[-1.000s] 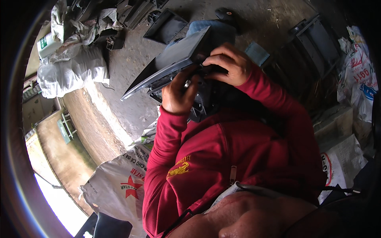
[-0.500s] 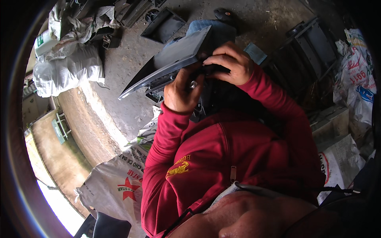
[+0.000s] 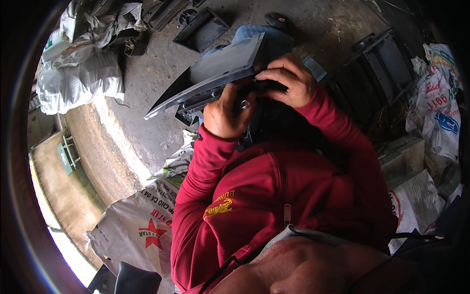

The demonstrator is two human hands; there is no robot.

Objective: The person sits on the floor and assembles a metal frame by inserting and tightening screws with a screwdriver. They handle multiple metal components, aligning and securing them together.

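A dark grey, box-backed casing (image 3: 223, 63) with a broad flat rim is tilted up in front of me, over my lap. My left hand (image 3: 224, 117) is closed under its near edge. A shiny, round metal piece (image 3: 245, 104) shows among those fingers; its kind is unclear. My right hand (image 3: 291, 81) has its fingers bent together at the casing's right end, beside the left fingertips. Whatever is pinched there is hidden in shadow. Dark parts (image 3: 188, 116) show beneath the casing's underside.
An open dark tray-like housing (image 3: 201, 30) lies on the concrete floor beyond. More dark housings (image 3: 389, 61) are piled at right. White printed sacks (image 3: 443, 108) stand at far right, another sack (image 3: 139, 230) at lower left. Wrapped plastic bundles (image 3: 81, 81) sit at left.
The view has shifted slightly. Both hands stay at the casing's right end, with only a small change in the right fingers; the casing is held much the same.
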